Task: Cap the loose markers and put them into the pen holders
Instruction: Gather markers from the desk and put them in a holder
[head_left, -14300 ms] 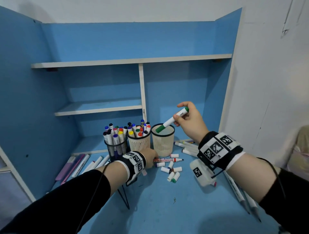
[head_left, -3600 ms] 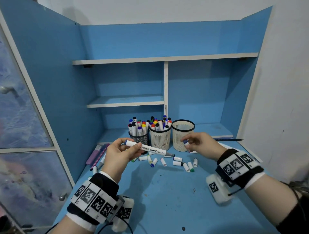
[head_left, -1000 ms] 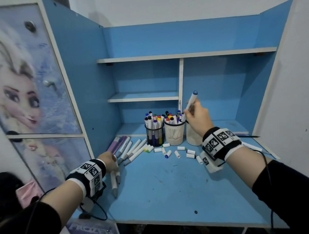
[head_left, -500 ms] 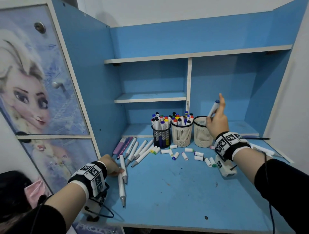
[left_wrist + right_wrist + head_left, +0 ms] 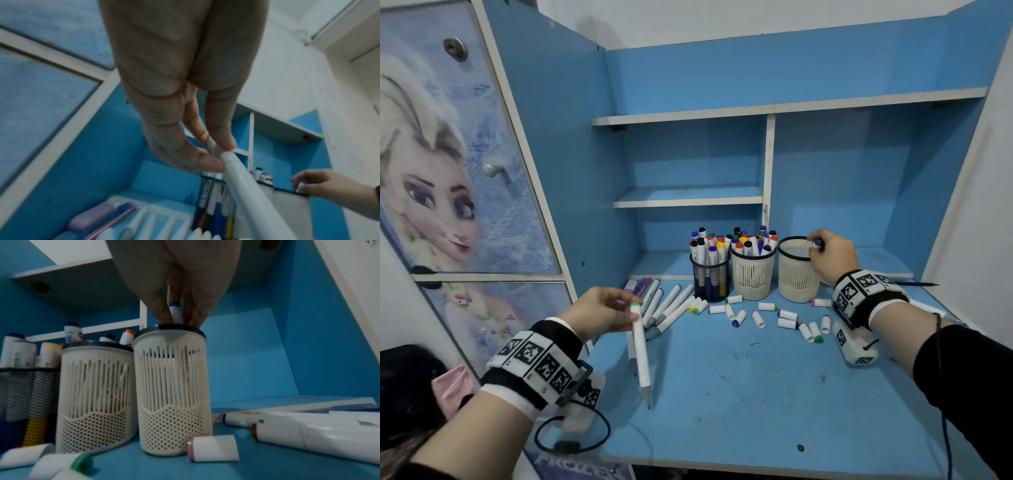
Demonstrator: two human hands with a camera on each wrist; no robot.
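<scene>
The left hand (image 5: 599, 313) pinches a white marker (image 5: 641, 356) by its green-banded upper end, thumb and fingertips (image 5: 205, 162) closed on it; its long axis runs from 12 to 6 o'clock, bare tip down above the desk (image 5: 739, 404). The right hand (image 5: 828, 255) pinches a blue-capped marker (image 5: 175, 311) upright, cap up, sunk in the right cream holder (image 5: 796, 270), at the hand's 9 o'clock.
</scene>
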